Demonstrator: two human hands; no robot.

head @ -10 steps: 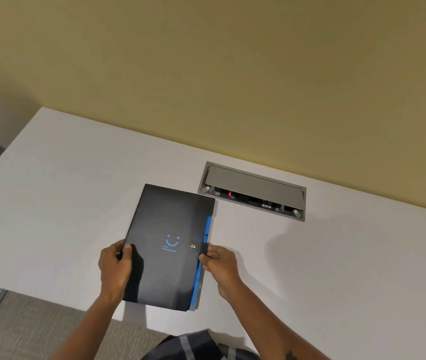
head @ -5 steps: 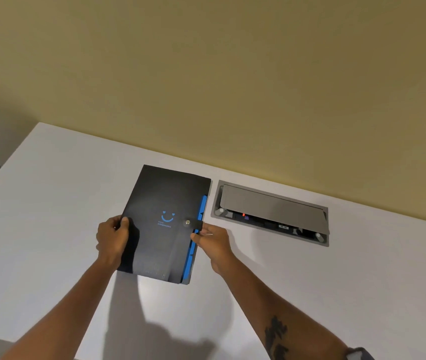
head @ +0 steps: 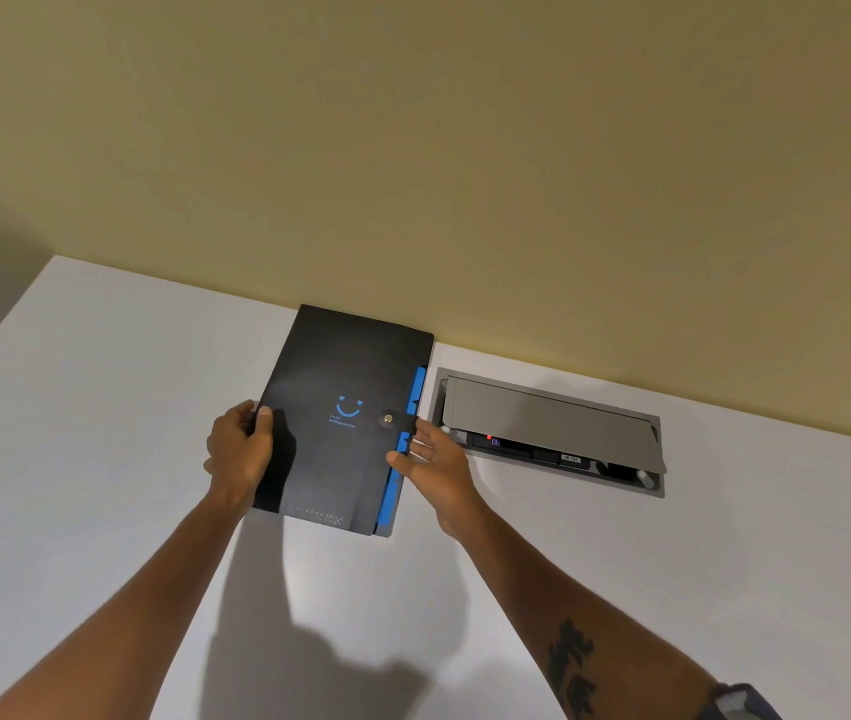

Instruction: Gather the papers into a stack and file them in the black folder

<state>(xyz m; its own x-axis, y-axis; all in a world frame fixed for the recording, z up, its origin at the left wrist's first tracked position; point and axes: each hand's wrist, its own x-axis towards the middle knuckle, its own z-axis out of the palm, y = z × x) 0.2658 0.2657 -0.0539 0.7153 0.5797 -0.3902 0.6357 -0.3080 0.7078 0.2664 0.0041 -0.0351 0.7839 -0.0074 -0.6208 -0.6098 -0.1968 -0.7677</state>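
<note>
Folder [head: 340, 423] slid farther up the desk [head: 101, 407] since a moment ago, its top edge now at the wall, just left of the grey cable box [head: 553, 428]. Left hand [head: 236, 454] grips its left edge, thumb on the cover. Right hand [head: 434, 465] rests loosely spread against the blue right edge by the snap strap [head: 396, 419], fingers uncurled.

A grey cable box [head: 550, 426], lid tilted open, sits recessed in the white desk [head: 101, 459] below a yellow wall [head: 465, 148].
</note>
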